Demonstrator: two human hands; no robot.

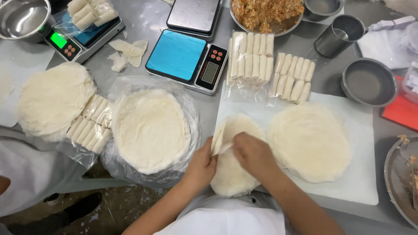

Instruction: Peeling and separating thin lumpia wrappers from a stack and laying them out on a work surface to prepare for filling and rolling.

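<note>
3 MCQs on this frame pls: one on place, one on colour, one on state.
1. Where does the blue-topped scale stand?
A. behind the bagged wrapper stack
B. on the white board
C. inside a bowl

2. What colour is the mat at the right edge?
A. green
B. red
C. black

3. How is the wrapper under the hands?
A. rolled shut
B. flat, untouched
C. one edge folded up

Answers:
1 A, it sits on the steel table just beyond that stack.
2 B, red shows beside the empty metal bowl.
3 C, left hand and right hand lift its top-left edge.
</note>
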